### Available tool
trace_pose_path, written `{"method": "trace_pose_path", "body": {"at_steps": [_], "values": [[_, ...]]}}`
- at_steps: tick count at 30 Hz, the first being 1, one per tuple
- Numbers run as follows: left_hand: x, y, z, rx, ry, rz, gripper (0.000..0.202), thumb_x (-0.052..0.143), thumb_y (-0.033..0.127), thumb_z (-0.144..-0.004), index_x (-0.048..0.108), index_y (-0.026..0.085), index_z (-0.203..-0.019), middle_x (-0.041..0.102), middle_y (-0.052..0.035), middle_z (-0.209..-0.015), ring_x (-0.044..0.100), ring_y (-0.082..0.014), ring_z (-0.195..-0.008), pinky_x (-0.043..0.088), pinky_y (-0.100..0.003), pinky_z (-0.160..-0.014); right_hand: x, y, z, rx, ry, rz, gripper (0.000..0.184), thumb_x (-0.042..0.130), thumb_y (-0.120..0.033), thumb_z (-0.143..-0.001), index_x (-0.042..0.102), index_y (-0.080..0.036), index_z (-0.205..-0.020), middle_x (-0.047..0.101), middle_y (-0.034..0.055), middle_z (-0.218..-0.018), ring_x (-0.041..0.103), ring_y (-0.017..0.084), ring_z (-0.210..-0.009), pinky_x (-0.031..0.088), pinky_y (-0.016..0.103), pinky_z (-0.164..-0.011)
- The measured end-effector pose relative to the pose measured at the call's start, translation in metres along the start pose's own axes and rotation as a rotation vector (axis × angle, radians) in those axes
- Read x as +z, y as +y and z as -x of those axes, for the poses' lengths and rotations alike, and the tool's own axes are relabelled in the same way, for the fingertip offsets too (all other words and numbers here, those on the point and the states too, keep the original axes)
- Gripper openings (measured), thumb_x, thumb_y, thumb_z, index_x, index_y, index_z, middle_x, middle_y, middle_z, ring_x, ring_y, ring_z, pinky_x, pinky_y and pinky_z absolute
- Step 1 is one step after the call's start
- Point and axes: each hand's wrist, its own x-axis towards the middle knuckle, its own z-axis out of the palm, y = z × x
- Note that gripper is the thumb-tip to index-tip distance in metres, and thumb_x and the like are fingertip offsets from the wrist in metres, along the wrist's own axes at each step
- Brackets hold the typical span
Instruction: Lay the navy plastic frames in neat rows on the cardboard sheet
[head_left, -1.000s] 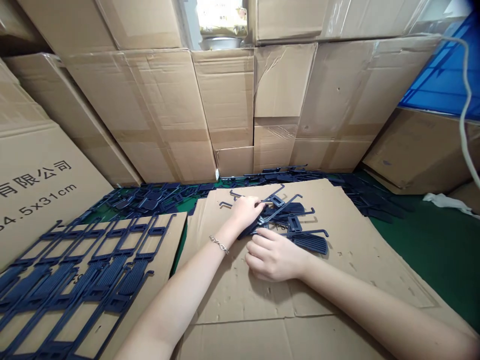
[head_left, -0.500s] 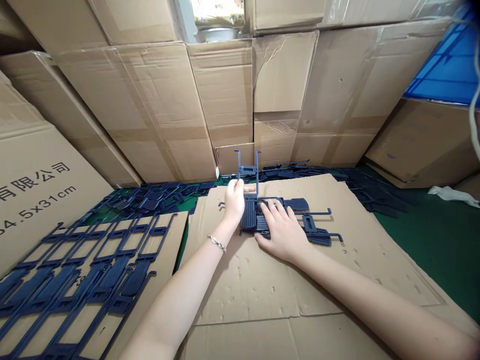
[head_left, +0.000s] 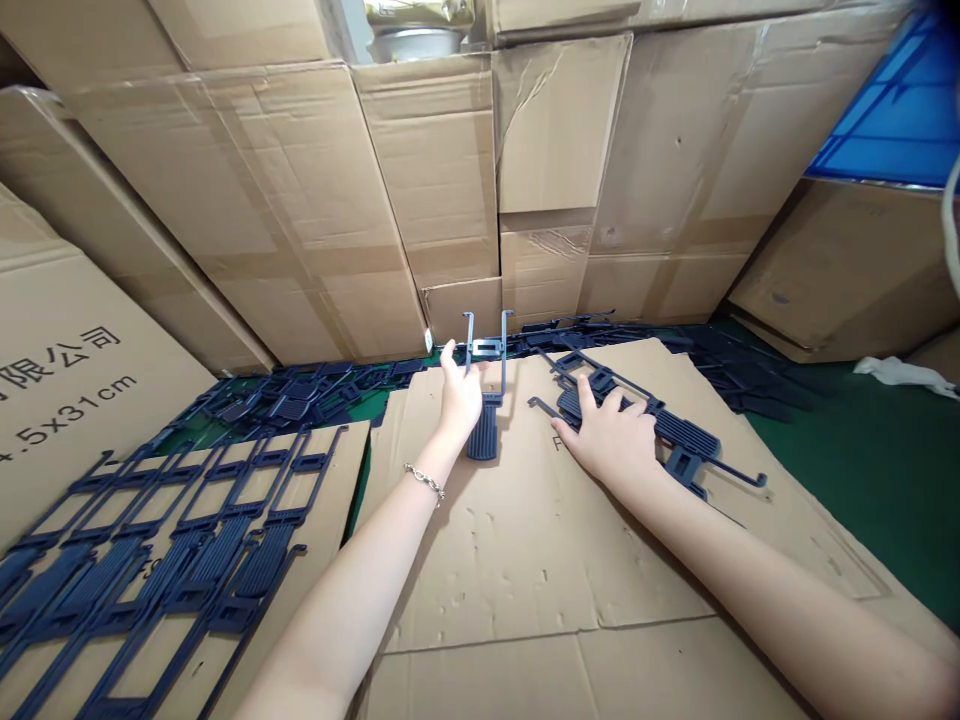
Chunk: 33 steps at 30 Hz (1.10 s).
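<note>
A dark blue plastic frame part [head_left: 486,432], with two hooked prongs at its far end and a ribbed plate at its near end, stands at the middle of the cardboard sheet. My left hand [head_left: 459,395] grips it by its left side, the fingers partly hidden behind the frame. To the right lies a small pile of similar frame parts [head_left: 686,432], skewed across one another. My right hand [head_left: 611,435] rests on this pile with its fingers spread, covering part of it.
A cardboard sheet [head_left: 525,570] lies under the work. On the left, another sheet bears rows of overlapping frame parts [head_left: 202,560]. Loose parts [head_left: 300,395] lie heaped along the wall of cardboard boxes [head_left: 285,200]. A blue crate [head_left: 900,130] sits on a box at right.
My right hand has moved right, and the pile under it has shifted and turned the same way, away from the part in my left hand. My left hand has barely moved.
</note>
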Motion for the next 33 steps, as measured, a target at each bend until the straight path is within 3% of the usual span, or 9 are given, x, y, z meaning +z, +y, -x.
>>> {"method": "trace_pose_path", "body": {"at_steps": [5, 8, 11, 14, 18, 22, 25, 28, 33], "values": [[0.004, 0.001, 0.011, 0.167, -0.162, -0.644, 0.041, 0.035, 0.014, -0.082, 0.047, 0.019, -0.121, 0.031, -0.0116, -0.138, 0.028, -0.0280, -0.127, 0.028, -0.047, -0.100, 0.000, 0.005, -0.001, 0.039, -0.010, 0.036, 0.068, 0.033, -0.063, -0.084, 0.024, -0.025, -0.141, 0.037, 0.0234, -0.124, 0.045, 0.053, -0.096, 0.041, 0.047, -0.063], [0.007, 0.005, 0.020, 0.269, -0.367, -0.805, 0.041, 0.033, 0.034, -0.088, 0.044, 0.025, -0.127, 0.008, -0.0050, -0.147, 0.006, -0.0312, -0.133, 0.017, -0.058, -0.100, 0.001, 0.005, -0.001, 0.035, 0.005, 0.021, 0.068, 0.033, -0.063, -0.084, 0.030, -0.023, -0.139, 0.039, 0.0233, -0.120, 0.046, 0.053, -0.094, 0.041, 0.049, -0.062], [0.010, 0.010, 0.025, 0.327, -0.607, -0.852, 0.046, 0.025, 0.045, -0.090, 0.039, 0.029, -0.131, 0.013, -0.0019, -0.146, 0.007, -0.0271, -0.134, 0.018, -0.056, -0.102, 0.001, 0.006, -0.001, 0.039, -0.003, 0.009, 0.069, 0.034, -0.064, -0.084, 0.032, -0.022, -0.138, 0.039, 0.0241, -0.119, 0.046, 0.053, -0.094, 0.041, 0.051, -0.061], [0.010, 0.017, 0.029, 0.259, -0.503, -1.013, 0.046, 0.027, 0.032, -0.089, 0.037, 0.023, -0.133, 0.020, -0.0077, -0.144, 0.016, -0.0299, -0.132, 0.018, -0.054, -0.102, 0.001, 0.006, 0.000, 0.046, -0.014, 0.005, 0.069, 0.034, -0.064, -0.084, 0.033, -0.022, -0.138, 0.038, 0.0239, -0.120, 0.045, 0.054, -0.094, 0.041, 0.051, -0.062], [0.006, 0.026, 0.032, -0.051, -0.333, -1.266, 0.051, 0.035, 0.011, -0.080, 0.040, 0.011, -0.131, 0.023, -0.0213, -0.140, 0.025, -0.0416, -0.124, 0.028, -0.056, -0.094, 0.001, 0.007, 0.000, 0.041, -0.016, 0.003, 0.069, 0.033, -0.064, -0.084, 0.033, -0.022, -0.138, 0.038, 0.0234, -0.120, 0.044, 0.054, -0.096, 0.041, 0.051, -0.063], [0.000, 0.030, 0.029, -0.203, -0.303, -1.314, 0.057, 0.035, 0.001, -0.075, 0.037, 0.005, -0.132, 0.019, -0.0279, -0.139, 0.037, -0.0435, -0.114, 0.044, -0.049, -0.075, 0.000, 0.007, 0.001, 0.035, -0.030, -0.004, 0.069, 0.034, -0.064, -0.084, 0.032, -0.022, -0.138, 0.038, 0.0239, -0.121, 0.044, 0.053, -0.096, 0.041, 0.052, -0.063], [-0.001, 0.029, 0.029, -0.221, -0.298, -1.326, 0.060, 0.032, -0.001, -0.075, 0.032, 0.005, -0.135, 0.017, -0.0289, -0.139, 0.032, -0.0443, -0.119, 0.044, -0.049, -0.075, -0.004, 0.008, 0.003, 0.031, -0.027, -0.022, 0.069, 0.033, -0.065, -0.084, 0.035, -0.020, -0.136, 0.038, 0.0247, -0.121, 0.045, 0.052, -0.096, 0.041, 0.052, -0.063], [0.002, 0.026, 0.031, -0.141, -0.272, -1.339, 0.055, 0.029, 0.002, -0.080, 0.035, 0.007, -0.134, 0.018, -0.0285, -0.139, 0.022, -0.0456, -0.124, 0.037, -0.054, -0.085, -0.008, 0.010, 0.003, 0.028, -0.020, -0.063, 0.061, 0.029, -0.059, -0.088, 0.045, -0.014, -0.126, 0.039, 0.0252, -0.118, 0.050, 0.046, -0.092, 0.043, 0.050, -0.062], [0.011, 0.020, 0.035, 0.263, -0.207, -1.286, 0.045, 0.033, 0.009, -0.082, 0.048, 0.013, -0.124, 0.023, -0.0178, -0.142, 0.015, -0.0378, -0.130, 0.022, -0.058, -0.099, -0.009, 0.014, -0.008, 0.052, -0.064, -0.102, 0.055, 0.031, -0.058, -0.088, 0.048, -0.013, -0.116, 0.045, 0.0214, -0.111, 0.056, 0.035, -0.081, 0.045, 0.044, -0.058]]}}
